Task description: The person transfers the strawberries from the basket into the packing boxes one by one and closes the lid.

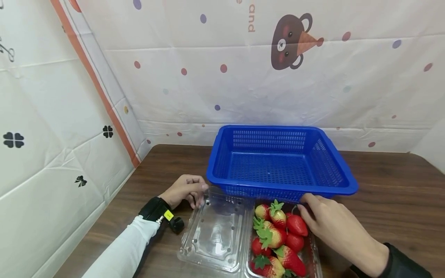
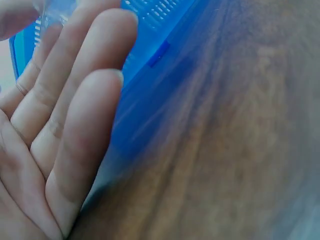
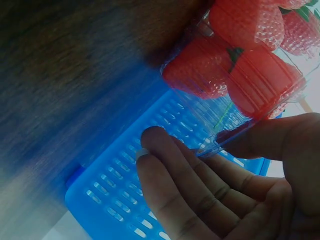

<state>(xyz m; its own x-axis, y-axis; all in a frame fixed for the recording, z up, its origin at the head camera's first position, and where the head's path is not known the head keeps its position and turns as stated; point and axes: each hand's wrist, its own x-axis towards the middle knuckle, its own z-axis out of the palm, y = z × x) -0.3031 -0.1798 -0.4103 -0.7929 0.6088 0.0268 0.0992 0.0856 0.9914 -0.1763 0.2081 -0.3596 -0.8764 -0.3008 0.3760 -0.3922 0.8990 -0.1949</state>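
Note:
A clear plastic clamshell box (image 1: 315, 256) lies opened out on the table, its lid (image 1: 216, 227) folded over to the left. Several red strawberries (image 1: 296, 225) with green leaves fill the box half. My left hand (image 1: 187, 189) pinches the far left corner of the lid between thumb and fingers. At the far right corner of the box, my right hand (image 1: 333, 222) grips the rim; in the right wrist view its thumb and fingers (image 3: 167, 185) close on the clear edge below the strawberries (image 3: 195, 67).
A blue plastic basket (image 1: 278, 186) with slotted sides stands right behind the box, with nothing in it. The wooden table (image 1: 393, 193) meets a printed white cloth (image 1: 194, 88) at the back and left. A dark band with a small camera (image 1: 176, 224) is on the left wrist.

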